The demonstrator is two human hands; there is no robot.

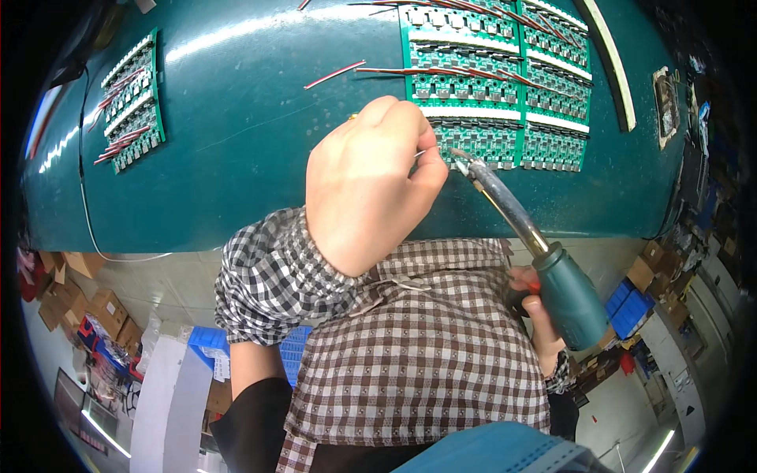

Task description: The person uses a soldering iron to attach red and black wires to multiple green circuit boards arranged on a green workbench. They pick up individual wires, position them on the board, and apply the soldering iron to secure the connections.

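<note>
My left hand is closed in a pinch over the near left edge of a green circuit board panel. A thin wire shows at its fingertips, mostly hidden by the fingers. My right hand grips the green handle of a soldering iron. The iron's tip reaches up and left to the board, just right of my left fingertips. Red and white wires lie in rows across the panel, and a loose pair of wires rests on the table left of it.
A smaller circuit board panel with red wires lies at the left of the green table. To the right are a long pale strip and a small tray. Cardboard boxes and blue crates stand beyond the table's near edge.
</note>
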